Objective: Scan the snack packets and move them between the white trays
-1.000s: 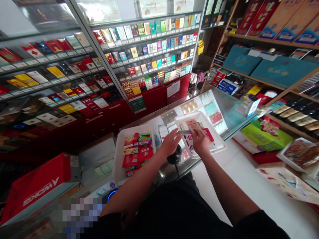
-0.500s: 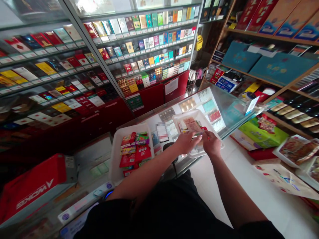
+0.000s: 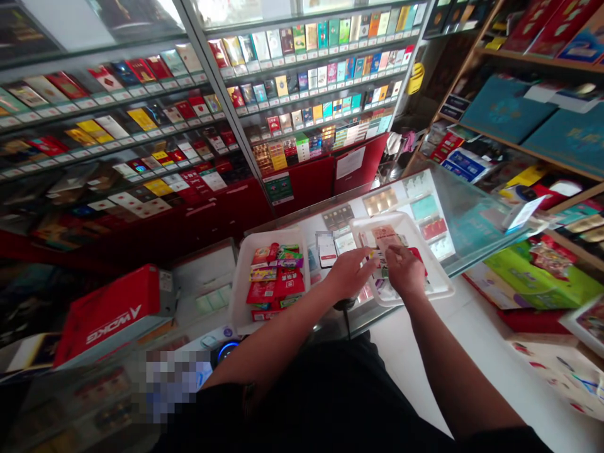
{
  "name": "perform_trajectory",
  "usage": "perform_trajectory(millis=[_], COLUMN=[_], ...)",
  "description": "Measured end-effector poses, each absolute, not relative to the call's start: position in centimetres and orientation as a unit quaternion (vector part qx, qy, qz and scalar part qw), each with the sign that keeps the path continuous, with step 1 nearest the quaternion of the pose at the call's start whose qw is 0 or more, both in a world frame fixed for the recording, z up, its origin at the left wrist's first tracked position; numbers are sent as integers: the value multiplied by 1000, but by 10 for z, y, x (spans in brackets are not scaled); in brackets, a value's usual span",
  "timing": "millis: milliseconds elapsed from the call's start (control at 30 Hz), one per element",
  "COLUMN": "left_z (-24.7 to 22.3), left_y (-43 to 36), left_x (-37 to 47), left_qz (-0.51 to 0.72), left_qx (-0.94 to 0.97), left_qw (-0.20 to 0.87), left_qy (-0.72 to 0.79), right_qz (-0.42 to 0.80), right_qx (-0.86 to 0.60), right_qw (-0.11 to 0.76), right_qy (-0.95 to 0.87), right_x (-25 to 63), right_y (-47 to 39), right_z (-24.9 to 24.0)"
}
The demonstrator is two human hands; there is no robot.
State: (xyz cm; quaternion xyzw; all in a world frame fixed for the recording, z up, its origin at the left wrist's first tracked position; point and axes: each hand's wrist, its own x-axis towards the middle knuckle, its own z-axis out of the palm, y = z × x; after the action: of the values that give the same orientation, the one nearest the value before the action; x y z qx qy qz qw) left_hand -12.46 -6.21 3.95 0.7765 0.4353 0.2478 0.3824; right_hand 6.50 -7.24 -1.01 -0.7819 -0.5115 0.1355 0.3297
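A white plastic tray (image 3: 441,290) stands on the glass counter, with several small packets in it. Over its near side, my right hand (image 3: 406,274) is closed, its fingertips bent down at the near end of a pale pink packet (image 3: 385,235). What those fingers grip is hidden. A red packet (image 3: 419,258) shows beside the right hand. My left hand (image 3: 350,274) reaches to the tray's left rim, thumb and forefinger apart; a small yellow spot shows at the fingertips. To the left, a white bin (image 3: 240,296) holds colourful snack packets (image 3: 276,283).
A phone (image 3: 327,251) lies between bin and tray. Under my left wrist is a dark device (image 3: 344,304) with a cable. A red box (image 3: 111,314) sits at left. Cigarette shelves (image 3: 302,88) line the back; a green carton (image 3: 538,270) stands at right.
The view has shifted, so things appear further right. The pink packet now lies lower in the tray. My left hand has drawn away from it, while my right hand stays over the tray.
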Motion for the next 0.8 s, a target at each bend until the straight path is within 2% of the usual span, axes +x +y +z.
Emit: perform_trajectory(millis=[233,500,800], left_z=[34,4,-27], left_y=[-62,-58,-59], left_x=[-194,-275,-322], left_qz=[315,349,350], left_qx=[681,598,492], left_qw=[391,330,311], left_qy=[532,642,734], right_qz=[148,173,224], right_qx=[-701,-608,-568], right_qw=[347,331,219], right_qy=[-605,-701,-761], right_x=[3,-75,-160], right_y=[-46,-20,15], right_z=[-2,-1,-9])
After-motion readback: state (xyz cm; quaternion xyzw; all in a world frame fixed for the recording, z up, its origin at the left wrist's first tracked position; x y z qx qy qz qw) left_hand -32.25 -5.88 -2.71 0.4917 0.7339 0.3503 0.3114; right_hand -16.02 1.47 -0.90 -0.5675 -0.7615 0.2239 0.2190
